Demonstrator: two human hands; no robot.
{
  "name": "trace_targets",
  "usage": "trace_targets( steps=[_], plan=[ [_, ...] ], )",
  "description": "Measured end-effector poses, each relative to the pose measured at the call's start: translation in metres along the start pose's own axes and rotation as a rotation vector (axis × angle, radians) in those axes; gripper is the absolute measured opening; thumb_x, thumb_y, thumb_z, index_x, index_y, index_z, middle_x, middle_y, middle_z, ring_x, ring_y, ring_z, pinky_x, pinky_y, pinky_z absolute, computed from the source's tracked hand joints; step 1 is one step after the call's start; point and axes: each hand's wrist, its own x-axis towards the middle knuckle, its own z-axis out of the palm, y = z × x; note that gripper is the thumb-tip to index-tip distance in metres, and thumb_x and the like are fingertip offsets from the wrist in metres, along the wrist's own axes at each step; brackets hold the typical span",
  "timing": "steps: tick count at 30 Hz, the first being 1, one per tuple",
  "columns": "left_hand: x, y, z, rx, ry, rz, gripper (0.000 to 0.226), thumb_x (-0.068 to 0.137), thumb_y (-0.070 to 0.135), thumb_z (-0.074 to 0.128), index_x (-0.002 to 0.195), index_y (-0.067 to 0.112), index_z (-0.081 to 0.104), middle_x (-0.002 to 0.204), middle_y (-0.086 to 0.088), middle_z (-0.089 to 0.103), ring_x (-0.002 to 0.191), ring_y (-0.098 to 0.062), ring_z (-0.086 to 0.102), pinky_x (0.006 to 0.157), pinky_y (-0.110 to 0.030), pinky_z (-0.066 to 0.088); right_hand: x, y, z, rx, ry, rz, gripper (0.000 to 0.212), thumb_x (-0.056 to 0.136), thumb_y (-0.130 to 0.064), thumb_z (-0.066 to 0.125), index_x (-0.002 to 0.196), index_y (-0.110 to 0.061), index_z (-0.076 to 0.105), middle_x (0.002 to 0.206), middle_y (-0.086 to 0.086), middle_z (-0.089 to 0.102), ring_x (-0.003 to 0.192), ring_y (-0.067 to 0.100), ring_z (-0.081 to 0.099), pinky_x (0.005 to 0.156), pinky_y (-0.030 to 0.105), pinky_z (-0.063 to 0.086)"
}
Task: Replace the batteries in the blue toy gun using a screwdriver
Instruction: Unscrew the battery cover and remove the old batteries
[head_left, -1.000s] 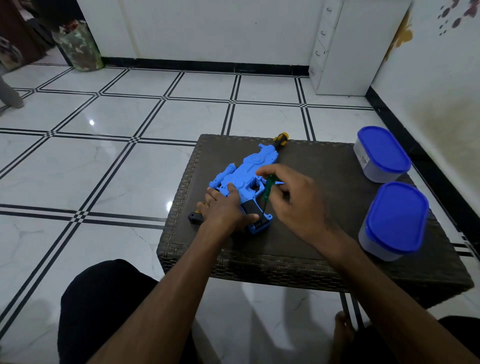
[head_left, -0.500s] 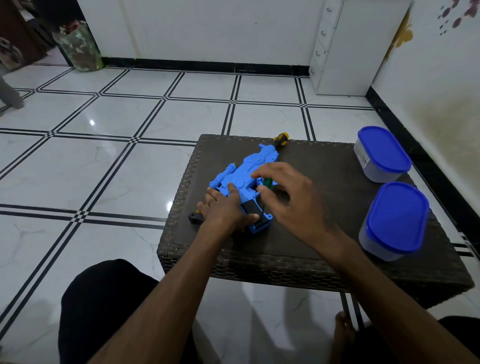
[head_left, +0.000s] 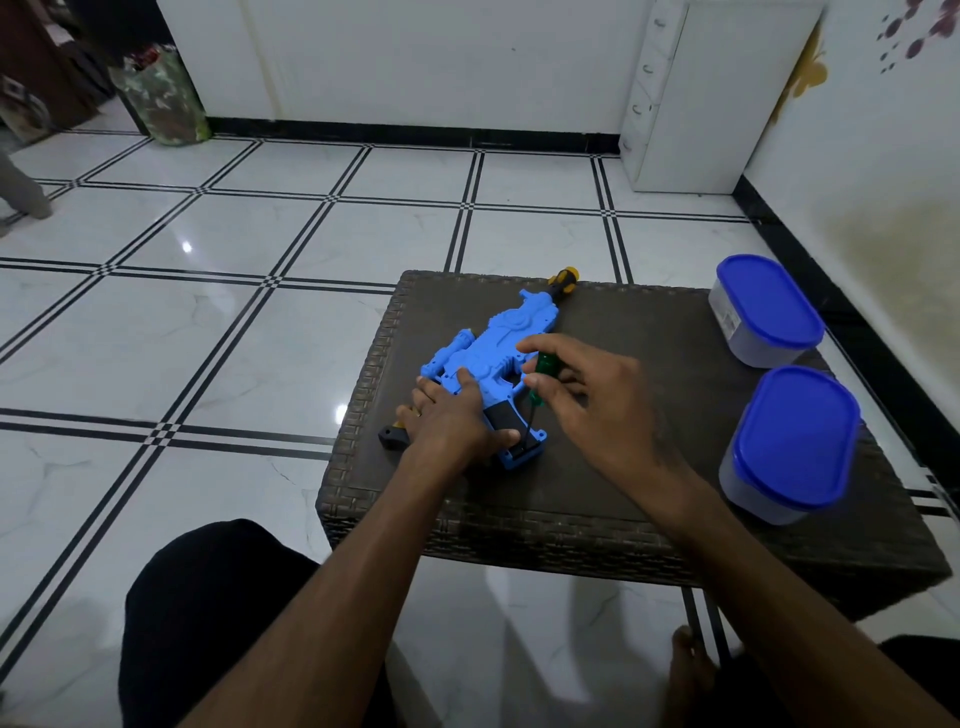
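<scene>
The blue toy gun (head_left: 498, 348) lies flat on the dark wicker table (head_left: 597, 483), its yellow-and-black muzzle pointing to the far edge. My left hand (head_left: 457, 415) presses down on the gun's body and grip, thumb stretched over the black grip panel. My right hand (head_left: 597, 400) pinches the green handle of a screwdriver (head_left: 540, 384). Its thin shaft slants down to the bottom of the gun's grip, next to my left thumb. The tip's contact point is too small to make out.
Two clear tubs with blue lids stand on the table's right side, one far (head_left: 763, 312) and one near (head_left: 789, 447). A white drawer cabinet (head_left: 701, 98) stands against the back wall. The tiled floor surrounds the table, and my knees are below it.
My right hand lowered over the screwdriver half a second ago, hiding most of it, and has now lifted so the green handle and shaft show again. My left hand stayed put.
</scene>
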Motion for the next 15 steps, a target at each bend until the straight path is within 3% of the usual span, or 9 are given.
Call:
trace_targets(
  steps=[8,15],
  plan=[
    [-0.001,0.000,0.000,0.001,0.001,-0.002,0.109,0.084,0.063,0.060,0.155,0.017,-0.009,0.158,-0.031,-0.008,0.148,-0.042,-0.008,0.116,-0.059,0.002,-0.002,0.004,-0.004,0.012,0.031,0.037,0.032,0.090,-0.012,0.070,0.120,-0.021,0.067,0.094,0.002,0.074,0.081,0.018,0.071,0.072,0.039,0.060],
    [-0.003,0.001,-0.003,-0.002,-0.011,-0.003,0.109,0.084,0.061,0.060,0.155,0.017,-0.010,0.157,-0.033,-0.011,0.147,-0.043,-0.009,0.116,-0.059,0.003,-0.002,0.001,-0.019,0.000,0.101,0.053,0.029,0.090,-0.014,0.069,0.118,-0.025,0.067,0.095,-0.002,0.073,0.082,0.012,0.071,0.074,0.036,0.060]
  ],
)
